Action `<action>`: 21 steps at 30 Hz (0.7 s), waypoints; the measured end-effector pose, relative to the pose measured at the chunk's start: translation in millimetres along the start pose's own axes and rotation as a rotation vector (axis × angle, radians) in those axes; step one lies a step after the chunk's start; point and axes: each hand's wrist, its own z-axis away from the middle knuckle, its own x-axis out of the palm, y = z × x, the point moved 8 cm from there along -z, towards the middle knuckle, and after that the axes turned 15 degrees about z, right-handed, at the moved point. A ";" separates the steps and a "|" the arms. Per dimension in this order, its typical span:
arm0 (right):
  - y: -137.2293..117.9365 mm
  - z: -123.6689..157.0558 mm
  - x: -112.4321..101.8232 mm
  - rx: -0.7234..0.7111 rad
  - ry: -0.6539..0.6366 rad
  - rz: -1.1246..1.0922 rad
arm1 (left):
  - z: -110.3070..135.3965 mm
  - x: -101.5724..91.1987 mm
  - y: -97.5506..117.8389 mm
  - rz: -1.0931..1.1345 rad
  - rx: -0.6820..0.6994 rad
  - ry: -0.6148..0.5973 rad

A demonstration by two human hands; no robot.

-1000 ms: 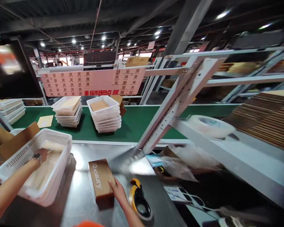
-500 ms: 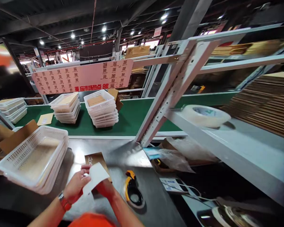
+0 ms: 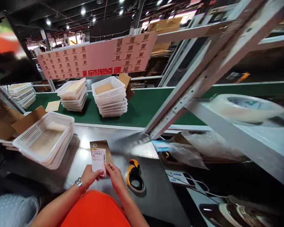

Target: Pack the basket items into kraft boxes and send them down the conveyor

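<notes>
A printed shipping label [image 3: 98,160] lies over a brown kraft envelope [image 3: 108,151], its printed side facing up. My left hand [image 3: 91,177] pinches the label's lower left edge between thumb and fingers. At the lower right edge, the fingertips of my right hand [image 3: 115,176] close on the same label. Whether the label is stuck to the envelope I cannot tell. Right of my hands, a yellow and black tape dispenser [image 3: 134,176] rests on the metal table [image 3: 156,189].
Stacked white baskets [image 3: 44,138] stand on the left. Beyond the table, a green conveyor belt [image 3: 142,104] carries more basket stacks [image 3: 110,97] and an envelope [image 3: 52,106]. A slanted metal post [image 3: 172,107] and a shelf with a tape roll [image 3: 248,107] are on the right.
The label has turned from its blank white side to its printed side and now lies flatter over the envelope. Both hands have come to its lower edges. My view has shifted.
</notes>
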 end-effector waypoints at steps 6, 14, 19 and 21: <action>3.2 15.9 13.4 0.074 -0.039 -0.052 | -5.1 -23.6 7.1 0.184 0.010 0.153; 19.6 12.7 22.7 0.144 -0.026 -0.047 | -6.9 -36.2 6.9 0.275 -0.006 0.142; 23.4 7.4 27.6 0.133 -0.023 -0.006 | -10.0 -43.6 4.5 0.314 0.010 0.161; 24.3 5.6 28.9 0.130 -0.021 0.012 | -10.5 -44.4 3.7 0.328 0.001 0.147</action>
